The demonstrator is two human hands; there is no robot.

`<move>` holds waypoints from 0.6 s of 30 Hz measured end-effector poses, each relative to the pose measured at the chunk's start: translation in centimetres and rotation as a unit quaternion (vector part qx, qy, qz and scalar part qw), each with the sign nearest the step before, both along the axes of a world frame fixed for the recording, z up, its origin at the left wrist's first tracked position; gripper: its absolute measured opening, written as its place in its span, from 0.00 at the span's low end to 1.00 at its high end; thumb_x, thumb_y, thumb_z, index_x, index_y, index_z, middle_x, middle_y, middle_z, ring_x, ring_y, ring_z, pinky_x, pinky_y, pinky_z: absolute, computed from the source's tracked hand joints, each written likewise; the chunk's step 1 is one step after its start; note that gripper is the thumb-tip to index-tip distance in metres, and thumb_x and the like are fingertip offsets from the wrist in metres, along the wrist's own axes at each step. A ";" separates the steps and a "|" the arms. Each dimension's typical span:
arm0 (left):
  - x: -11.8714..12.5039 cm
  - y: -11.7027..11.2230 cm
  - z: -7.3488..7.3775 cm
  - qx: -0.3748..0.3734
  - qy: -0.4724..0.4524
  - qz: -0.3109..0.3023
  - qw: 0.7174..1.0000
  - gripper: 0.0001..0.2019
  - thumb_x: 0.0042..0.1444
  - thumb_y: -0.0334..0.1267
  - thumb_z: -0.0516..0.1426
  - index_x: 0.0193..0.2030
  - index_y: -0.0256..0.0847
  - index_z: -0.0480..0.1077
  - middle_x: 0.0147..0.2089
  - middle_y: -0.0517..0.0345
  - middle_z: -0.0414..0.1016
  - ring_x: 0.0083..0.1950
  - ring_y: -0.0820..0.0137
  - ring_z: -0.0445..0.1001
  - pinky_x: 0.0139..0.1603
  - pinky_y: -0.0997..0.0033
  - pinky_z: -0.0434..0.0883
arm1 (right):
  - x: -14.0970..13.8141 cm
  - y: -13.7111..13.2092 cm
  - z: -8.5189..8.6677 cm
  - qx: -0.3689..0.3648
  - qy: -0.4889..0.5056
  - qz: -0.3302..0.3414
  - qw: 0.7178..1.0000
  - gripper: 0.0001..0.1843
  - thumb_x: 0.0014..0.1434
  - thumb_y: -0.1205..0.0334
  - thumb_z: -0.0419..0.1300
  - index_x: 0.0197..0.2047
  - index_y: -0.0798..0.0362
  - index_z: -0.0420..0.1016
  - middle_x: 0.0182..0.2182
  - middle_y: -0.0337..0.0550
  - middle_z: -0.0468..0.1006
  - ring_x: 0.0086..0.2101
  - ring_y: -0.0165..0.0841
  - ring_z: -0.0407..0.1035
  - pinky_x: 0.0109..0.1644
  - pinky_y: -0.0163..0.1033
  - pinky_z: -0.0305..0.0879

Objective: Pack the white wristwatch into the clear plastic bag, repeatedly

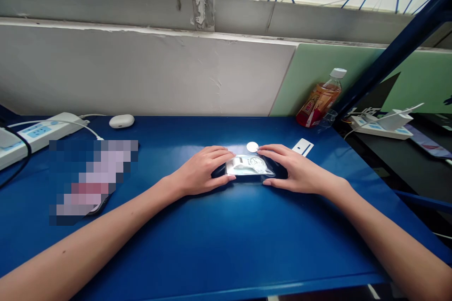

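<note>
A small clear plastic packet (243, 165) lies on the blue desk in front of me, with a white item and a coiled white cord inside. My left hand (205, 169) holds its left end, fingers along the far edge and thumb at the near edge. At the right end, my right hand (293, 167) grips it the same way, index finger at the far side and thumb at the near side. Just beyond the packet lies a round white disc (252, 146), close to my right fingertips. A white card with a dark slot (302, 147) rests behind my right hand.
On the left are a power strip (52, 129), a white earbud case (122, 121) and a partly blurred phone (102, 174) on a cable. A drink bottle (319, 101) leans at the back right, near a slanted blue bar (395, 42). Another power strip (383, 126) sits beyond.
</note>
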State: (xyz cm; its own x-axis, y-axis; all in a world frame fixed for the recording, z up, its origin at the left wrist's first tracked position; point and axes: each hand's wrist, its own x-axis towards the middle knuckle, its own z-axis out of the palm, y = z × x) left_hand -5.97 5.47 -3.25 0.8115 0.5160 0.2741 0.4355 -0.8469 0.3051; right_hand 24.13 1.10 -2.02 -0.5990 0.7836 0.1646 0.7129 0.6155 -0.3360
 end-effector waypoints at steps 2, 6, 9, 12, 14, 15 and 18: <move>-0.1 -0.1 0.1 0.004 -0.005 0.001 1.000 0.21 0.68 0.49 0.50 0.60 0.41 0.69 0.59 0.46 0.74 0.61 0.55 0.71 0.60 0.54 0.69 | -0.2 0.0 0.1 0.033 0.026 0.031 0.999 0.25 0.63 0.52 0.61 0.62 0.45 0.70 0.59 0.50 0.73 0.57 0.47 0.69 0.59 0.55 0.68; -0.2 -0.3 0.1 0.002 -0.045 -0.004 0.999 0.18 0.70 0.44 0.47 0.57 0.39 0.70 0.54 0.47 0.77 0.57 0.58 0.74 0.58 0.57 0.70 | -0.7 -0.3 0.2 0.082 0.090 0.063 0.991 0.15 0.67 0.59 0.55 0.54 0.43 0.77 0.47 0.45 0.82 0.47 0.41 0.75 0.54 0.51 0.71; -0.4 -0.4 0.0 0.001 -0.080 0.012 0.997 0.18 0.69 0.42 0.48 0.61 0.39 0.65 0.51 0.48 0.78 0.55 0.58 0.75 0.57 0.58 0.71 | -1.2 -0.7 0.1 0.067 0.154 0.032 0.985 0.12 0.66 0.59 0.56 0.50 0.45 0.78 0.43 0.45 0.84 0.41 0.40 0.78 0.47 0.47 0.74; -0.4 -0.6 -0.2 0.011 -0.091 0.031 0.995 0.23 0.67 0.43 0.50 0.67 0.40 0.56 0.51 0.48 0.78 0.52 0.59 0.76 0.55 0.58 0.72 | -1.6 -1.0 0.0 0.048 0.227 -0.047 0.972 0.09 0.64 0.58 0.60 0.46 0.48 0.78 0.38 0.45 0.85 0.35 0.38 0.79 0.40 0.43 0.75; -0.4 -0.6 -0.3 0.018 -0.099 0.039 0.994 0.28 0.66 0.44 0.52 0.69 0.41 0.52 0.54 0.48 0.76 0.53 0.59 0.76 0.54 0.58 0.72 | -1.8 -1.0 -0.2 0.021 0.258 -0.087 0.962 0.11 0.62 0.57 0.61 0.47 0.50 0.77 0.34 0.43 0.84 0.32 0.37 0.78 0.38 0.42 0.75; -0.4 -0.6 -0.3 0.021 -0.104 0.041 0.994 0.30 0.65 0.44 0.54 0.70 0.41 0.51 0.55 0.47 0.75 0.54 0.59 0.75 0.55 0.58 0.72 | -1.8 -0.9 -0.3 0.000 0.265 -0.098 0.959 0.12 0.62 0.57 0.61 0.48 0.50 0.76 0.33 0.43 0.84 0.31 0.37 0.78 0.38 0.42 0.75; -0.3 -0.6 -0.4 0.033 -0.111 0.033 0.993 0.34 0.60 0.46 0.60 0.70 0.41 0.51 0.61 0.44 0.71 0.61 0.57 0.71 0.60 0.57 0.70 | -1.8 -0.5 -0.6 -0.058 0.261 -0.112 0.957 0.14 0.63 0.55 0.60 0.50 0.50 0.74 0.34 0.43 0.84 0.32 0.38 0.78 0.37 0.42 0.75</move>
State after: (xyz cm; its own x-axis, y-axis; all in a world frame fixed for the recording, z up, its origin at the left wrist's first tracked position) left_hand -6.28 4.89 -3.62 0.6925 0.5400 0.4783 0.4181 -0.8408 0.3439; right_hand 22.31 0.56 -2.67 -0.2739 0.9137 0.3002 0.5394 0.4043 -0.7386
